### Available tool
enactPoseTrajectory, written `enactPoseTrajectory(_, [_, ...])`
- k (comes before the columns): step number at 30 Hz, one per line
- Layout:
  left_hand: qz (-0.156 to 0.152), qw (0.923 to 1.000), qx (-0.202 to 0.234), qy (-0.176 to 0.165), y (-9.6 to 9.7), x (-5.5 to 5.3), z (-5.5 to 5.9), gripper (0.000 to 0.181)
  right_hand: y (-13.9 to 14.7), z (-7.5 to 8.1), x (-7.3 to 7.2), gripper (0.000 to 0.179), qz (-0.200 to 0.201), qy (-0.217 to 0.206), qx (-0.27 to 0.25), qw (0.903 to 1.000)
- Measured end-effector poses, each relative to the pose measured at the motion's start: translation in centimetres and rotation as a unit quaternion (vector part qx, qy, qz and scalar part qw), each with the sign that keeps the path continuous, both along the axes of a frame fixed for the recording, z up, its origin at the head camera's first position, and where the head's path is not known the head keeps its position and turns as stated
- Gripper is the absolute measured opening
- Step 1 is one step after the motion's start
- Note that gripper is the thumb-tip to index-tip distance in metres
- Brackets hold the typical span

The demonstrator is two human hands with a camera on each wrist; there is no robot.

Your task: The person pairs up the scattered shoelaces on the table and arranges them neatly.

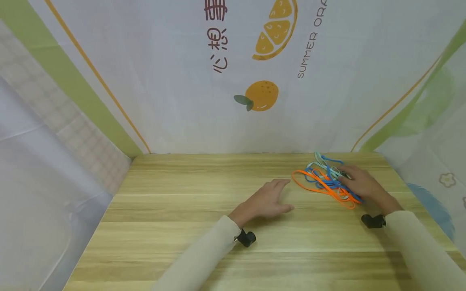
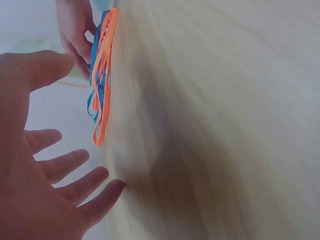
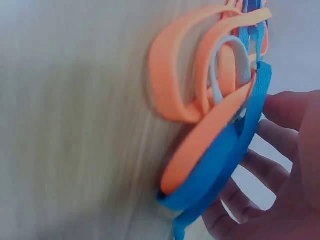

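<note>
A loose tangle of flat shoelaces lies at the back right of the table, made up of an orange lace [image 3: 164,80], a blue lace [image 3: 220,162] and a pale mint lace [image 3: 243,62]. At the tangle's right side is my right hand [image 1: 360,184], its fingers spread and only lightly bent, with fingertips right at the laces. Part of the bundle is hidden under that hand in the head view. My left hand [image 1: 267,202] hovers over the table left of the orange loop, thumb and fingers apart, holding nothing.
The wood-grain table [image 1: 174,230] runs back to a white cloth [image 1: 182,101] printed with oranges and lettering. More printed cloth hangs along the left and right sides. A small black wrist camera [image 1: 247,237] sits on the left wrist, another black camera [image 1: 373,221] on the right.
</note>
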State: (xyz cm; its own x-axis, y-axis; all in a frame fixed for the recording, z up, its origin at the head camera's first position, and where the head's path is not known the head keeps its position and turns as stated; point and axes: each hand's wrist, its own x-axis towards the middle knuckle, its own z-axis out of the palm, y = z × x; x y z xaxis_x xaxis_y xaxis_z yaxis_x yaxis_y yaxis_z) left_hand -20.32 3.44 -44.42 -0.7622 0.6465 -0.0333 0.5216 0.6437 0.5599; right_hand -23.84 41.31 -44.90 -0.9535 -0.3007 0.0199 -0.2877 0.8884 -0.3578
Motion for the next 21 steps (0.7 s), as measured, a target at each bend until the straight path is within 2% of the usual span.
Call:
enactPoseTrajectory(3, [0.011,0.9999,0.010,-0.009,-0.3,-0.3,-0.3,0.082,-1.6,0.2,0.6,0.049,0.014,-0.005,-0.014,0.9998])
enactPoseTrajectory(4, [0.015,0.9998,0.010,0.000,-0.2,-0.8,-1.5,0.084,-2.1,0.3,0.8,0.049,0.018,-0.007,-0.019,0.9996])
enactPoseTrajectory(7, [0.031,0.9993,0.020,-0.012,-0.4,-1.0,-1.8,0.083,-3.6,0.4,1.5,0.049,0.028,-0.014,-0.034,0.9990])
enactPoseTrajectory(10, [0.049,0.9983,0.028,-0.018,-0.8,-0.9,-1.9,0.083,-4.8,0.5,2.1,0.049,0.041,-0.016,-0.049,0.9978])
enactPoseTrajectory(11, [0.055,0.9974,0.036,-0.031,-1.1,-0.5,-0.9,0.080,-5.2,0.6,2.4,0.049,0.046,-0.015,-0.052,0.9975])
enactPoseTrajectory(15, [0.070,0.9962,0.045,-0.028,-1.8,-0.1,-0.7,0.075,-6.5,0.7,3.1,0.049,0.059,-0.013,-0.059,0.9964])
enactPoseTrajectory(20, [0.073,0.9949,0.065,-0.027,-3.0,0.1,-1.0,0.074,-8.0,0.9,4.1,0.051,0.071,-0.014,-0.073,0.9947])
enactPoseTrajectory(21, [0.072,0.9948,0.069,-0.019,-3.2,-0.1,-1.6,0.074,-8.2,0.9,4.3,0.050,0.073,-0.013,-0.078,0.9942])
